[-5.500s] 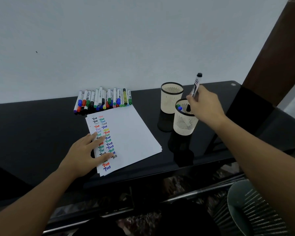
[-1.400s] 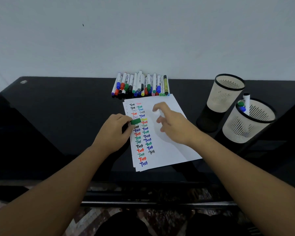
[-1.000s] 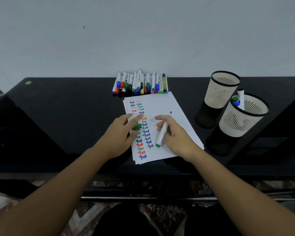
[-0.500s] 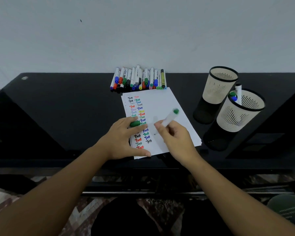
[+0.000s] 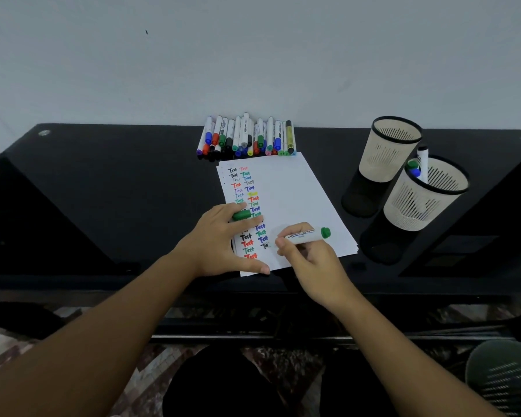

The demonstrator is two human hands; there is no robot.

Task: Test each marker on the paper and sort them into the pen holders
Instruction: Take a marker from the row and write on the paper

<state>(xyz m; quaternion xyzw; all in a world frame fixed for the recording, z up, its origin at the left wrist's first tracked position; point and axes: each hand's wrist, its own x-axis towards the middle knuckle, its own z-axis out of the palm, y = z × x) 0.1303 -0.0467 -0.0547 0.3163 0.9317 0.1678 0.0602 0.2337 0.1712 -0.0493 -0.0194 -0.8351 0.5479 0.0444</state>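
A white paper stack (image 5: 295,194) lies on the black desk, its left side filled with two columns of coloured "Test" words. My right hand (image 5: 307,251) grips a white marker with a green end (image 5: 306,235), its tip down on the paper at the bottom of the second column. My left hand (image 5: 223,239) presses on the paper's left part and pinches the green cap (image 5: 242,215) between its fingers. A row of several capped markers (image 5: 247,136) lies beyond the paper by the wall. Two cream mesh pen holders stand at the right: the far one (image 5: 388,145) looks empty, the near one (image 5: 427,203) holds markers.
The black glossy desk (image 5: 118,191) ends at a front edge just below my hands. A grey wall rises right behind the marker row. A green mesh bin (image 5: 506,377) stands on the floor at the bottom right.
My right hand swung the uncapped green marker from pointing up-right down onto the paper, tip now at the last "Test" word. My left hand stayed on the paper, cap still held.
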